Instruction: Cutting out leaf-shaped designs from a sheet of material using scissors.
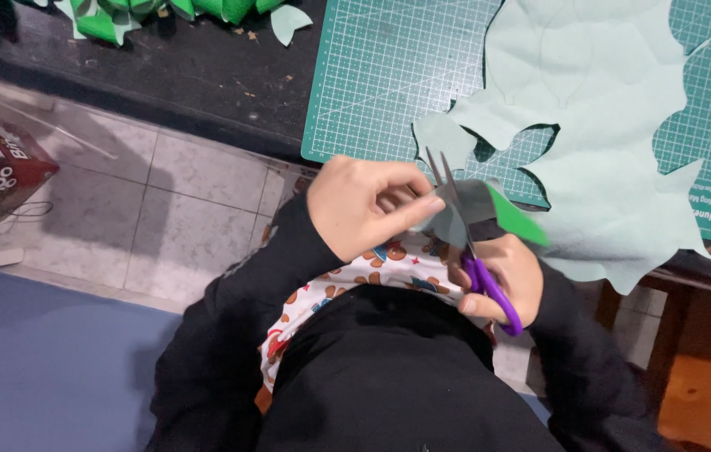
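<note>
The left hand (364,205) is pinching a small green paper piece (464,213) just ahead of the right hand (502,276), which is gripping purple-handled scissors (464,226) whose blades are pointing away from the body.

The scissors (473,251) have glossy purple plastic handles and dull grey metal blades. The sheet (598,125) at one o'clock is matt pale-green paper, slightly crinkled. Beneath it the cutting mat (372,84) looks smooth, rubbery green. The table (188,75) at eleven o'clock is rough, dark. Floor tiles (196,176) shine faintly.
</note>
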